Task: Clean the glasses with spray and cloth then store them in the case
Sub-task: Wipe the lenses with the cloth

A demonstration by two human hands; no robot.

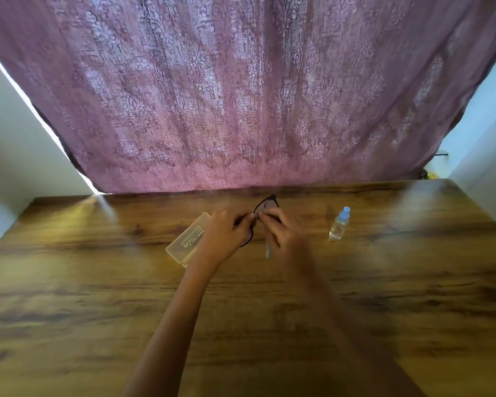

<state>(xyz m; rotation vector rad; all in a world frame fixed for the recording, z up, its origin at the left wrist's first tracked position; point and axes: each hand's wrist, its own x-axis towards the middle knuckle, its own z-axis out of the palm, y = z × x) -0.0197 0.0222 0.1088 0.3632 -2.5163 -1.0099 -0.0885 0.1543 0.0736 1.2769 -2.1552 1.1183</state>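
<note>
Both hands, left hand (226, 233) and right hand (282, 234), pinch black-framed glasses (265, 206); lens tinted, blurred.

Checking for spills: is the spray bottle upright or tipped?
Upright: the spray bottle stands on the table, blue cap on top.

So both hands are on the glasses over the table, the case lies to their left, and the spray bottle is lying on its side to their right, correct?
Not quite. In the head view the spray bottle stands upright, cap on top, right of the hands. The rest holds: left hand and right hand hold the glasses, case on the left.
</note>
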